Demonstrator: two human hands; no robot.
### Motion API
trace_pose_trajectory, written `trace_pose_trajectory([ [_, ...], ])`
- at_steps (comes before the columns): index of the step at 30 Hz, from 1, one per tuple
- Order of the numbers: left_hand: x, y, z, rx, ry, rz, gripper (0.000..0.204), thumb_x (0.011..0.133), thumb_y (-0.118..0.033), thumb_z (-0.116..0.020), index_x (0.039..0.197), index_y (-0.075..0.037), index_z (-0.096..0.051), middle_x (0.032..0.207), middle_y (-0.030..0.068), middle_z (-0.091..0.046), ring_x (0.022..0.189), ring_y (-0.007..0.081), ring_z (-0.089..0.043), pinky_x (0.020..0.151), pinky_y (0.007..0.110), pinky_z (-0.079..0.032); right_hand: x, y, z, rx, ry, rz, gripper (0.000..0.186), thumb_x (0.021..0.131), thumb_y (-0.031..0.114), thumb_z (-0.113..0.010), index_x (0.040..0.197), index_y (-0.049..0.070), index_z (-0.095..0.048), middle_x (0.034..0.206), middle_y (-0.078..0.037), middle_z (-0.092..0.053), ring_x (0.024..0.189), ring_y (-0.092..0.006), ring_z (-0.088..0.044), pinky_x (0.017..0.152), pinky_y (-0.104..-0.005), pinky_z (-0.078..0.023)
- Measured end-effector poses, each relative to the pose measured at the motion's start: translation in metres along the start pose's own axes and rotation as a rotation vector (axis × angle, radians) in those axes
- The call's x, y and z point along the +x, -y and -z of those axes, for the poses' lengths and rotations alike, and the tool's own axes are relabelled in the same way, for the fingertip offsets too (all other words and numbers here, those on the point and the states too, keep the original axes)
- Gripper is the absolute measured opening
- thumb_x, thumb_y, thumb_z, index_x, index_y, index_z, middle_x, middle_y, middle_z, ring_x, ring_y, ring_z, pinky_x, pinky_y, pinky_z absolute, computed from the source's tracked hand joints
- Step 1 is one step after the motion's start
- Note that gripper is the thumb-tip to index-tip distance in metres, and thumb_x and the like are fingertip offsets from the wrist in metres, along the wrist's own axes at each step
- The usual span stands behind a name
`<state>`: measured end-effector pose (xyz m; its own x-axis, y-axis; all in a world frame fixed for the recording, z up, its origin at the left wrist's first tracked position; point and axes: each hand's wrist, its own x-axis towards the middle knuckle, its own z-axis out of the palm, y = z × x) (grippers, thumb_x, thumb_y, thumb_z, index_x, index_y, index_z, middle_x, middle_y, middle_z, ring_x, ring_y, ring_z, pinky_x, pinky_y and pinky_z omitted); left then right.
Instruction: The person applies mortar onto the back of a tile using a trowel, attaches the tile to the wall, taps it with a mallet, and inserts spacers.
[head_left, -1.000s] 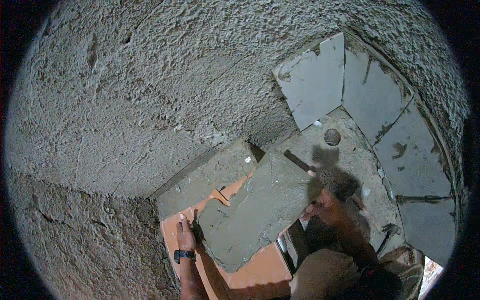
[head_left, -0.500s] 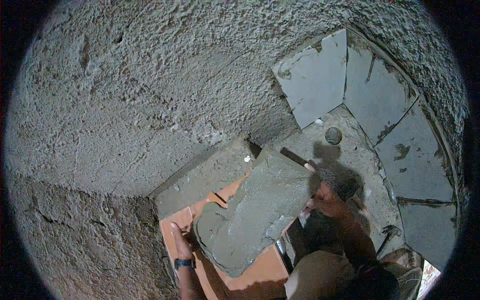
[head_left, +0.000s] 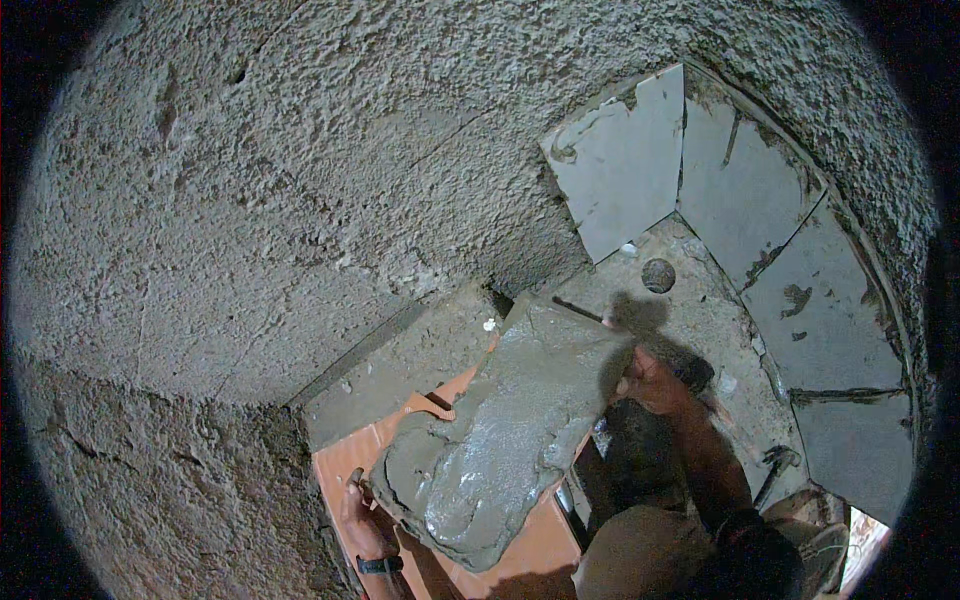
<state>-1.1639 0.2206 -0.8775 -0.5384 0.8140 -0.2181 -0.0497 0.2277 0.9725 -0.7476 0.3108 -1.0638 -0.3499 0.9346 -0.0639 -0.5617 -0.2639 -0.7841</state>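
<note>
A slab thickly coated with wet grey mortar [head_left: 500,420] is tilted between my hands over orange tiles [head_left: 525,535]. My left hand [head_left: 365,520], with a dark wristband, has its fingers curled at the slab's lower left edge. My right hand [head_left: 650,380] grips the right edge, its fingertips partly hidden. A small orange piece [head_left: 420,405] shows beside the mortar's upper left edge; what it is, I cannot make out.
Rough plastered walls [head_left: 250,180] rise left and behind. Pale tiles [head_left: 625,175] curve along the upper right and right. A round hole [head_left: 657,275] is in the bare concrete [head_left: 700,260]. A hammer [head_left: 778,462] lies lower right, beside my bent leg [head_left: 630,550].
The mortar-coated slab and my left hand have moved down and slightly left in the view. My left fingers are more curled. My right hand has shifted a little up with its grip kept.
</note>
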Motion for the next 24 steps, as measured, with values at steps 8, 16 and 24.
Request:
trace_pose_trajectory([
  [8,0.008,-0.025,-0.036,-0.105,0.145,-0.169,0.047,0.094,-0.027,-0.058,0.130,0.002,-0.050,0.110,0.0075,-0.061,0.104,0.0203,-0.060,0.092,0.034,-0.047,0.022,-0.027,0.033,0.076,-0.123,0.130,0.072,0.090,0.022,-0.066,0.149,0.012,-0.025,0.122,-0.003,-0.052,0.108,-0.0152,-0.052,0.091,-0.0350,-0.049],
  [16,0.057,-0.037,-0.094,-0.090,0.147,-0.057,0.034,0.098,-0.033,-0.052,0.122,-0.008,-0.057,0.115,0.0058,-0.064,0.102,0.0201,-0.062,0.090,0.038,-0.050,0.068,-0.078,0.095,0.309,-0.135,0.357,0.050,0.093,0.016,-0.060,0.139,0.011,-0.042,0.120,-0.007,-0.055,0.106,-0.0243,-0.056,0.101,-0.0396,-0.043],
  [24,0.091,-0.056,-0.182,-0.209,0.352,-0.322,0.036,0.090,-0.016,-0.067,0.121,-0.004,-0.051,0.101,0.0057,-0.059,0.096,0.0175,-0.059,0.089,0.034,-0.051,0.116,-0.055,0.079,0.578,-0.362,0.130,0.054,0.098,0.035,-0.052,0.136,0.000,-0.038,0.127,-0.017,-0.051,0.119,-0.0327,-0.052,0.105,-0.0471,-0.041],
])
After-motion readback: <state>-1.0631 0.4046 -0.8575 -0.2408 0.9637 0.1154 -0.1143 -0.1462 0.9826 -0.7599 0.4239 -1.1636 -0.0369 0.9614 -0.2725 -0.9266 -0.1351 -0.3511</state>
